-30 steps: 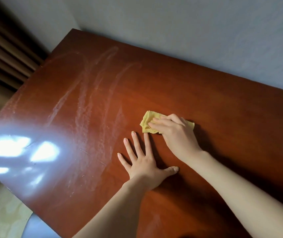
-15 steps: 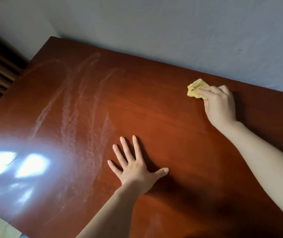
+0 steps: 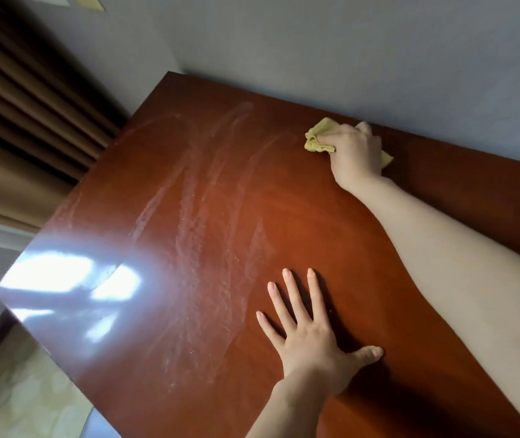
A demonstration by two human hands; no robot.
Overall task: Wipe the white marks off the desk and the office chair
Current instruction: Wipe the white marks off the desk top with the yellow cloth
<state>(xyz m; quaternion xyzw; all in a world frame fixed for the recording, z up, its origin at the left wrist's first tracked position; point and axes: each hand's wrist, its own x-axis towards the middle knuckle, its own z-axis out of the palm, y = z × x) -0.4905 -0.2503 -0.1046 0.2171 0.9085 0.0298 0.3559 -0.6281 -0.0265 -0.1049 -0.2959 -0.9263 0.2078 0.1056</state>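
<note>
Glossy reddish-brown wooden bench (image 3: 315, 216) set against a matte grey wall (image 3: 347, 52), streaked with white marks (image 3: 195, 222).

Right grip (image 3: 355, 150): fingers curled round a crumpled yellow cloth (image 3: 317, 137), pressing it on the bench near the far edge, just beside the wall and right of the streaks. Left grip (image 3: 309, 339): flat on the bench nearer the person, fingers straight and spread, holding nothing. Marks: long, chalky, powdery smears running far to near over the left half. Bright glare on the polished near-left corner. Pleated brown curtain (image 3: 25, 121) at left; pale patterned floor (image 3: 15, 390) below.
</note>
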